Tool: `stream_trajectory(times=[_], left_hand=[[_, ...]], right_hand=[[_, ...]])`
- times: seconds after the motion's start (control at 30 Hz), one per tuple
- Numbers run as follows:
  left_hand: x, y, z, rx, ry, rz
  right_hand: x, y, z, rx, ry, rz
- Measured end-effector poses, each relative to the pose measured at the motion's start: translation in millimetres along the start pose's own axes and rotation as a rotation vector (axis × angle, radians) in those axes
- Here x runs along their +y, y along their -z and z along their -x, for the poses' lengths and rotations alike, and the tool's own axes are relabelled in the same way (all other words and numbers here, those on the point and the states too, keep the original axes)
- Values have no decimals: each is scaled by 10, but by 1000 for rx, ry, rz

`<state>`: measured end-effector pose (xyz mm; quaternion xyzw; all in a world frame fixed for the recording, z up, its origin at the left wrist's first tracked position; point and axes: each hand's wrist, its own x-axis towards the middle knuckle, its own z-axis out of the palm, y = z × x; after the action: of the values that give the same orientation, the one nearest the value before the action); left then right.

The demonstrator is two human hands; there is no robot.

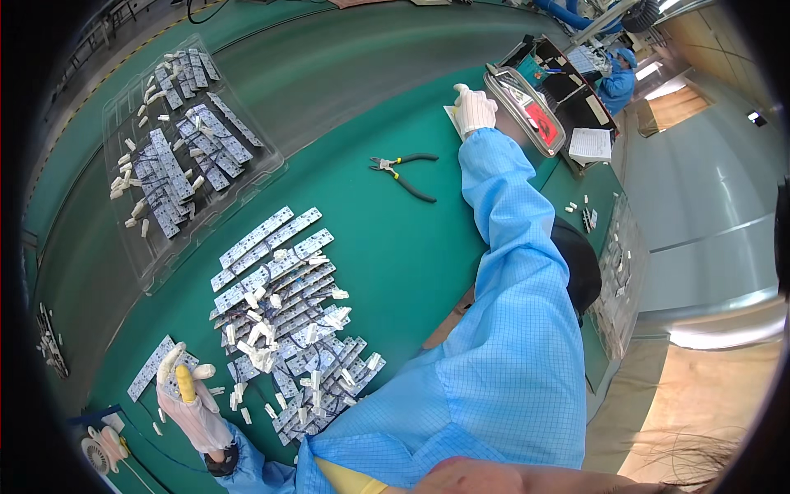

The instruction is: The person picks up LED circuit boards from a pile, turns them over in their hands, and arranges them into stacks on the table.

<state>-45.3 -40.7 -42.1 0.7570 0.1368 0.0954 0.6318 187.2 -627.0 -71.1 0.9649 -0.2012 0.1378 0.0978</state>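
Note:
At the lower left my left hand [191, 403], in a white glove with a yellow covering on one finger, is closed on a narrow circuit board [152, 369]. The board's near part is hidden behind the fingers. My right hand [475, 111], also gloved, is stretched far out beside a clear pouch [527, 111]. Its fingers are curled down, and a pale flat piece shows by them; what they hold is hidden. Between the hands lies a pile of circuit boards [284, 272] with dark wires and white connectors. Cutting pliers [403, 171] with black and yellow handles lie spread on the green mat.
A clear plastic tray [276, 169] with more wired boards stands at the back left. A dark organizer box [576, 95] holds papers and tools at the far right. A white fan [100, 451] stands at the lower left. Another person [619, 81] in blue is in the background.

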Motion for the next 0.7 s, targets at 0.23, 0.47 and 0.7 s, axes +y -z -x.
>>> stream_trajectory(times=[0.23, 0.47, 0.7], left_hand=[[-24, -19, -30, 4, -3, 34], [-16, 0, -5, -31, -9, 70], [-45, 19, 1, -39, -24, 47]], right_hand=[[176, -81, -48, 167, -40, -161], [369, -39, -65, 155, -31, -392], [231, -97, 77, 86, 16, -44]])
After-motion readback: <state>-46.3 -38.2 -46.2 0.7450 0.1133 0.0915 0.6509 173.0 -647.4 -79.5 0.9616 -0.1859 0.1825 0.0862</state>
